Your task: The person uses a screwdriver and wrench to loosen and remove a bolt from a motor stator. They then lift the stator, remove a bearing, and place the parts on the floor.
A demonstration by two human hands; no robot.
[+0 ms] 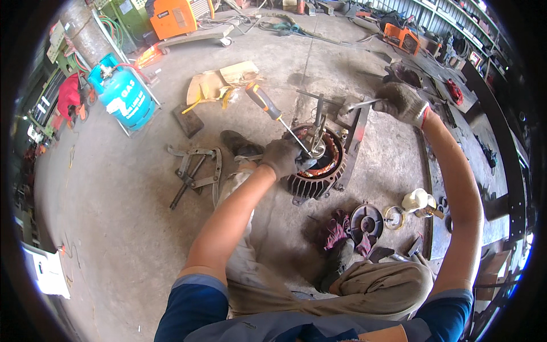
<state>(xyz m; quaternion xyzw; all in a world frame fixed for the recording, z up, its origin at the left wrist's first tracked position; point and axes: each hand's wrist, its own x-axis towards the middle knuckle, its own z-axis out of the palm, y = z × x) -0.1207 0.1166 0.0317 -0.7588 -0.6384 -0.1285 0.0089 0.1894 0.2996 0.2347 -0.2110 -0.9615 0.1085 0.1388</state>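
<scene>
Motor housing [312, 187], dark and finned, sits on the concrete floor [142, 228] in front of the person in the head view, its open top showing a ring of copper windings [330, 166] with a metal fitting [315, 137] upright at its centre. The gloved left hand [283, 158] reaches over the near-left rim with fingers bent beside that fitting; whether they grip the slanting screwdriver [264, 101], whose shaft runs down to the fingertips, cannot be told. The gloved right hand [402, 104], raised beyond the housing to the right, has its fingers closed around a silver wrench-like tool [364, 104] that points left. A jawed puller [196, 171] lies left of the housing, near a dark block [188, 120] and some torn cardboard [222, 81]. On the near right lie pinkish gloves [337, 229], a round cover [366, 222], a pale ring [394, 217] and a hammer [416, 245]. Farther off, a blue gas cylinder [130, 100] stands at the left and an orange machine [174, 20] rests on a wheeled board [196, 37].
</scene>
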